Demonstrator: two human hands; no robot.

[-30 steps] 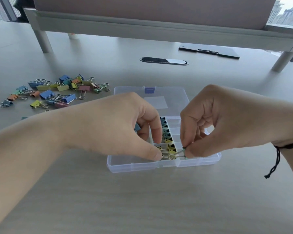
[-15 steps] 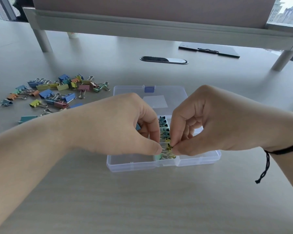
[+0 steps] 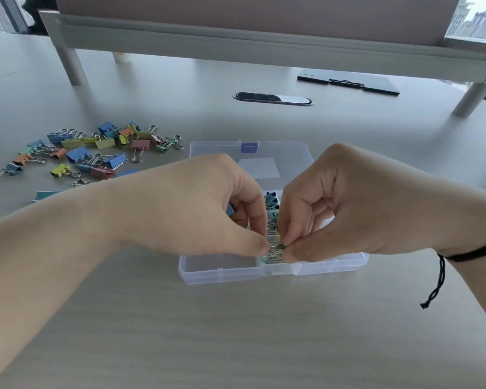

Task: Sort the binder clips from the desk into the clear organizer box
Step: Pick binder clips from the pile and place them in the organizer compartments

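The clear organizer box lies open at the desk's middle, its lid folded back with a blue latch. A row of small binder clips fills its narrow middle compartment. My left hand and my right hand meet over that compartment, fingertips pinching a small clip by its wire handles at the near end of the row. A blue clip edge shows under my left palm. A loose pile of coloured binder clips lies on the desk at the left.
A raised grey shelf on legs spans the back of the desk. Beneath it lie a dark clipboard and an oval cable port. A paper cup stands behind the left leg. A black cord bracelet hangs from my right wrist.
My right hand has slid left toward the left hand, closing the gap over the middle compartment. Both now pinch the clip closer together; the left hand has barely moved.
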